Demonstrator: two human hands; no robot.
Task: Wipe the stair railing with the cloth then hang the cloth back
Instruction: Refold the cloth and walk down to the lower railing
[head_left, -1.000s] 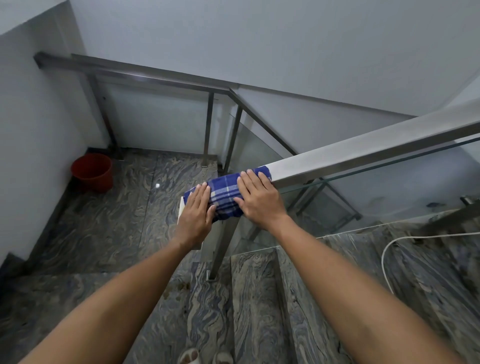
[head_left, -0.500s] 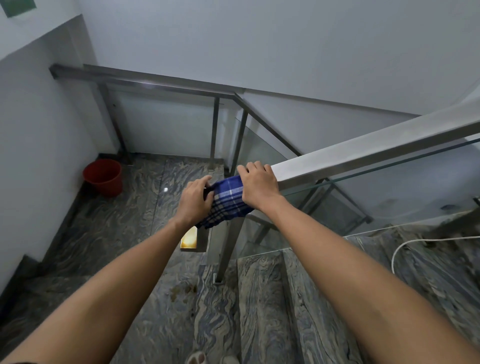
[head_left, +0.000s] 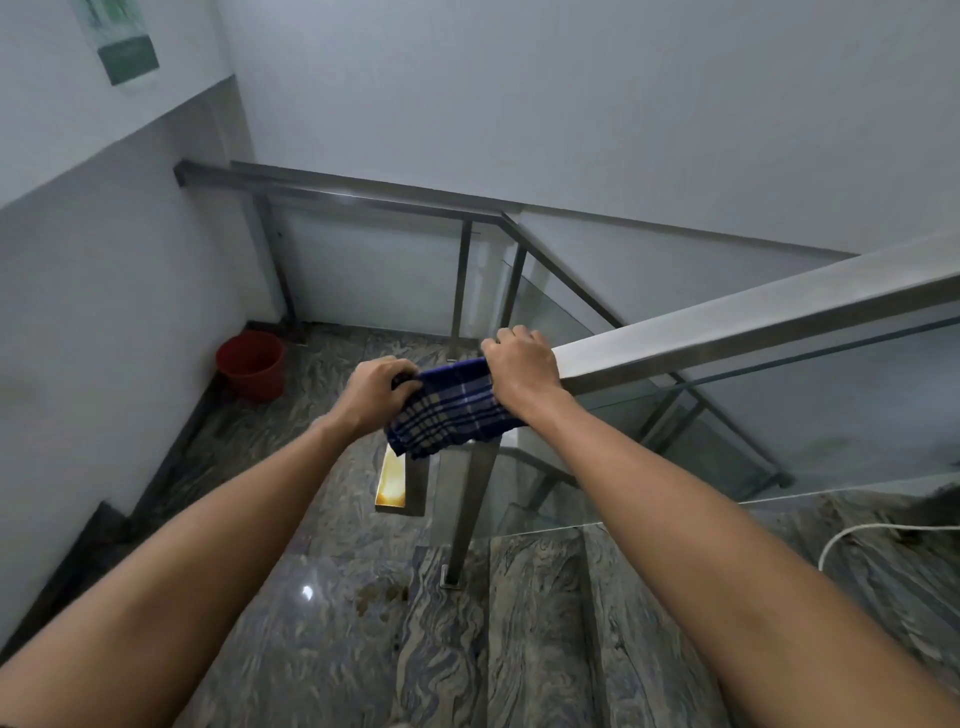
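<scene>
red bucket (head_left: 251, 365) by wall, contents hidden

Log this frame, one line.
left hand: grips cloth | right hand: grips cloth on railing end | cloth: draped over end

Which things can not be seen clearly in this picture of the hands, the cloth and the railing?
Head view only:
- End of the railing: covered by the blue checked cloth and the right hand.
- Left hand fingertips: buried in the cloth's folds.
- Green sign on the wall: cut off by the top edge, text blurred.
- White cable: runs out past the right edge.
</scene>
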